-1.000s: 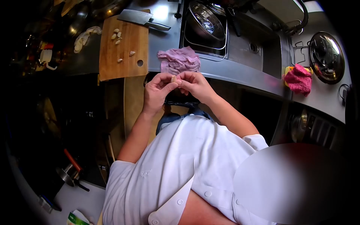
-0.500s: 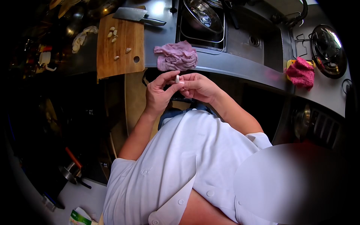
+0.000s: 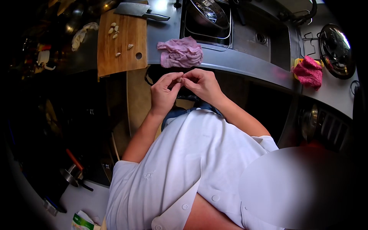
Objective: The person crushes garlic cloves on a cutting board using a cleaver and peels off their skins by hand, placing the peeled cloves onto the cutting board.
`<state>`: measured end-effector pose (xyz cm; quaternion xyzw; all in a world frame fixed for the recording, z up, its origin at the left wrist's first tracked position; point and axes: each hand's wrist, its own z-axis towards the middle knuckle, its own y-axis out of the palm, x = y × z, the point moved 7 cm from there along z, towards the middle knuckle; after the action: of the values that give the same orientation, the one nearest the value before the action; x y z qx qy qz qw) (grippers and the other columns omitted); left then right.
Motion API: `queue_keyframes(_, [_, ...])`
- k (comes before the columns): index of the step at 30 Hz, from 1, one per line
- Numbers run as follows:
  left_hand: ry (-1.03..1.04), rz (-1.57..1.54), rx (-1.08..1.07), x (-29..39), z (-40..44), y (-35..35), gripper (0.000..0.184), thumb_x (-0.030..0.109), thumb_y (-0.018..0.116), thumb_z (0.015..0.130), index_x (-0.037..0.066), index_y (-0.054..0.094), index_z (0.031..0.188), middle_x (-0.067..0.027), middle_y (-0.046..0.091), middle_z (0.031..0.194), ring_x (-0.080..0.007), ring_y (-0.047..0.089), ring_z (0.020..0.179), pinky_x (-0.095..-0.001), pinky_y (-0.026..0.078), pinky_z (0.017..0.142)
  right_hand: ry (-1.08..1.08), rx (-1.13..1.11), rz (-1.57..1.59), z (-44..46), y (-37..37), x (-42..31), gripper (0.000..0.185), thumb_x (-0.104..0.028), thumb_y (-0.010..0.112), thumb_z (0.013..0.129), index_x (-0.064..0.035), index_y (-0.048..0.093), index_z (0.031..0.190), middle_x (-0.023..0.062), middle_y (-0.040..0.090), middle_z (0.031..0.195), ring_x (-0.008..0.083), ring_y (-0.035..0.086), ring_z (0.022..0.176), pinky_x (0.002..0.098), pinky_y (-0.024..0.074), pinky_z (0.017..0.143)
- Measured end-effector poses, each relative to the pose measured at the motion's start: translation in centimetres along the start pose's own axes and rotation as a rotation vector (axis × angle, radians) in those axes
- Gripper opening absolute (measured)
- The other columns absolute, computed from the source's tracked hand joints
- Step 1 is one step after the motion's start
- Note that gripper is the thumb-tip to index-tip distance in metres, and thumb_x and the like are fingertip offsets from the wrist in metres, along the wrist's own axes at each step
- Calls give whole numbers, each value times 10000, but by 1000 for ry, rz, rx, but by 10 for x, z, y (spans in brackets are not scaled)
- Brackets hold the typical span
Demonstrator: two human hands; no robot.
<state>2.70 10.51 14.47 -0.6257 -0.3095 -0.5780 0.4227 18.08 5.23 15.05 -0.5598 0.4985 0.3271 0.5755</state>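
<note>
Between the fingertips of both hands is a small garlic clove (image 3: 179, 79), mostly hidden by the fingers. My left hand (image 3: 164, 91) pinches it between thumb and forefinger. From the other side, the thumb and fingertips of my right hand (image 3: 203, 85) close on it too. Both hands are in front of the counter edge, just below a crumpled pink-purple cloth (image 3: 180, 52). To the left lies a wooden cutting board (image 3: 122, 63) with several garlic cloves (image 3: 115, 29) scattered on it.
A cleaver (image 3: 132, 9) rests across the board's far edge. A metal bowl (image 3: 209, 14) stands beside the sink (image 3: 249, 44). On the right are a bright pink cloth (image 3: 308, 73) and a dark pot lid (image 3: 335, 50).
My right hand has turned so its back faces up, its fingertips now pointing down at the clove. The clove is more covered than before. My left hand keeps its pinch.
</note>
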Motion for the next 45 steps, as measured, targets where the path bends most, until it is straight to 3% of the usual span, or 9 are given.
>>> queue_keyframes(15, [72, 176, 0, 2, -9, -4, 248, -92, 733, 851, 16, 764, 1073, -78, 758, 1001, -149, 743, 881, -267, 584, 783, 68, 32, -61, -6, 10, -4, 190, -147, 751, 879, 40, 721, 896, 86, 699, 733, 93, 618, 663, 271, 528, 628])
queue_keyframes(18, [-7, 115, -37, -2, -9, -1, 264, -91, 729, 872, 11, 746, 1115, -61, 757, 1019, -134, 737, 899, -259, 583, 815, 79, 37, -52, -6, 10, 5, 195, -161, 752, 866, 31, 724, 889, 100, 703, 740, 117, 632, 663, 289, 531, 632])
queue_keyframes(20, [-148, -94, -90, -22, -10, 4, 266, -90, 719, 895, 4, 724, 1144, -56, 751, 1039, -127, 728, 927, -257, 583, 843, 111, 35, 1, -6, 8, 11, 214, -187, 762, 831, 19, 736, 881, 145, 713, 749, 181, 676, 657, 328, 545, 646])
queue_keyframes(24, [-354, -492, -160, -41, -13, 9, 232, -78, 716, 921, -2, 708, 1139, -65, 744, 1066, -112, 710, 984, -267, 591, 887, 207, -58, 66, -3, 8, 18, 235, -211, 754, 845, 17, 742, 901, 109, 713, 741, 139, 650, 674, 312, 528, 649])
queue_keyframes(32, [-485, -870, -102, -62, -20, 10, 231, -29, 645, 991, 11, 624, 1217, -142, 703, 1241, -174, 714, 1049, -309, 603, 968, 291, -32, 131, -5, 8, 45, 236, -231, 745, 823, -5, 742, 891, 90, 693, 720, 121, 627, 672, 297, 512, 651])
queue_keyframes(35, [-578, -906, -60, -83, -32, 17, 218, -22, 644, 994, 8, 620, 1209, -135, 707, 1216, -175, 715, 1028, -307, 607, 952, 320, -18, -15, -13, 7, 50, 223, -214, 729, 825, 1, 731, 886, 106, 693, 720, 148, 638, 658, 306, 519, 652])
queue_keyframes(38, [-667, -897, -2, -114, -42, 20, 231, -19, 649, 990, 2, 626, 1219, -147, 704, 1220, -182, 713, 1028, -301, 603, 954, 299, 84, -118, -16, 4, 64, 220, -213, 717, 819, -7, 735, 894, 148, 715, 766, 246, 695, 692, 361, 552, 689])
queue_keyframes(41, [-690, -832, -8, -135, -51, 21, 248, -16, 650, 987, -9, 629, 1234, -142, 703, 1199, -184, 712, 1014, -290, 597, 951, 129, 51, -277, -20, 14, 92, 201, -200, 701, 819, -24, 744, 907, 182, 723, 849, 351, 720, 795, 431, 572, 757])
queue_keyframes(45, [-707, -663, -13, -140, -53, 26, 267, -2, 655, 986, -30, 626, 1250, -106, 704, 1138, -168, 706, 971, -267, 590, 922, 23, -22, -412, -19, 33, 112, 172, -151, 681, 842, -61, 772, 957, 187, 713, 943, 400, 701, 889, 483, 568, 810])
